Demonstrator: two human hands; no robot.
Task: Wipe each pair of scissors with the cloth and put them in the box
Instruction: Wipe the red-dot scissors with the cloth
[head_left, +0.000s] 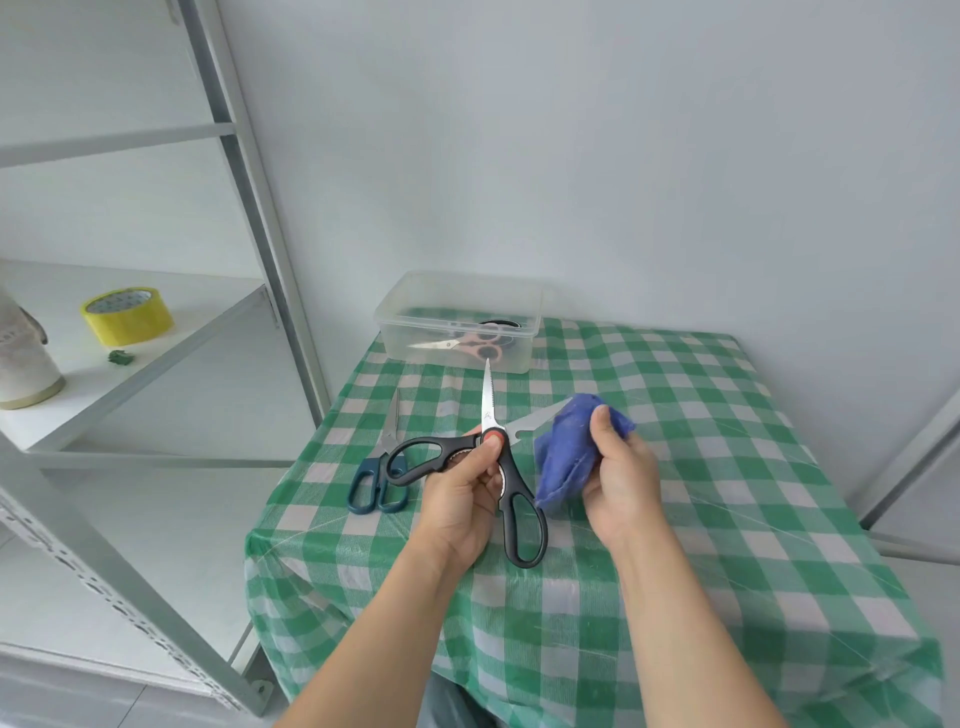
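Blue cloth (569, 457), green-checked tablecloth (701, 467)

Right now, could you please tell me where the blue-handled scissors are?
In the head view, the blue-handled scissors lie on the table near its left edge, left of the left hand holding the black scissors, nearer than the clear box.

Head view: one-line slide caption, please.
The left hand holds open black-handled kitchen scissors; the right hand grips a crumpled blue cloth around one blade.

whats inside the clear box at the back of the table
The clear box holds pink-handled scissors, blades pointing left. A dark rounded shape behind them is mostly covered by those handles and the box wall, so unidentifiable.
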